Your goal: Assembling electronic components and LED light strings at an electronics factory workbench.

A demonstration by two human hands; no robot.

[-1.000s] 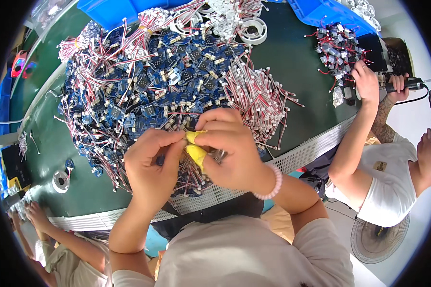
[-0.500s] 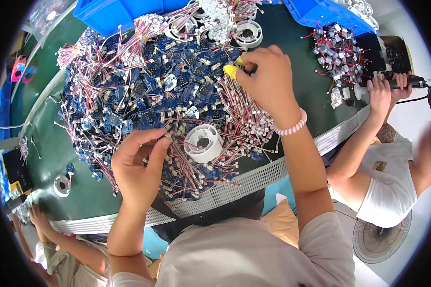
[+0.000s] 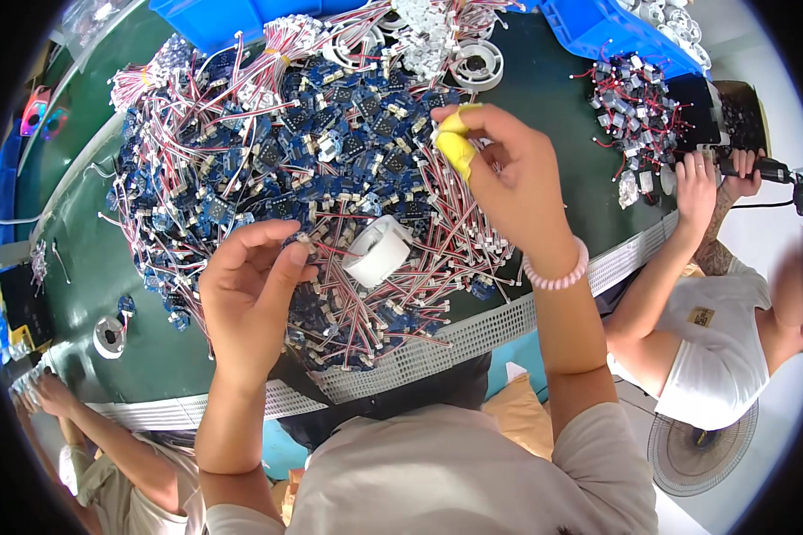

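My left hand [image 3: 245, 290] is closed in a pinch on a small pale wire connector [image 3: 304, 239]. A red-and-white lead runs from beside it toward a white round plastic housing [image 3: 376, 253], which lies tilted on the heap. My right hand [image 3: 513, 178] is raised over the right side of the heap, thumb and forefinger in yellow finger covers [image 3: 457, 147] and pressed together. What sits between those fingertips, if anything, is too small to make out. Around both hands spreads a heap of small blue circuit boards [image 3: 277, 178] and red-and-white connector wires [image 3: 473, 223].
Blue bins [image 3: 589, 36] stand along the far side. More white housings [image 3: 477, 64] and wire bundles [image 3: 281, 40] lie at the back. A pile of small wired parts [image 3: 633, 107] is at right. Co-workers' hands [image 3: 700, 183] work at right and far left. One housing [image 3: 110, 337] lies left.
The white housing has tipped over onto its side. My right hand has come slightly down and to the right. My left hand has shifted slightly left, still pinching.
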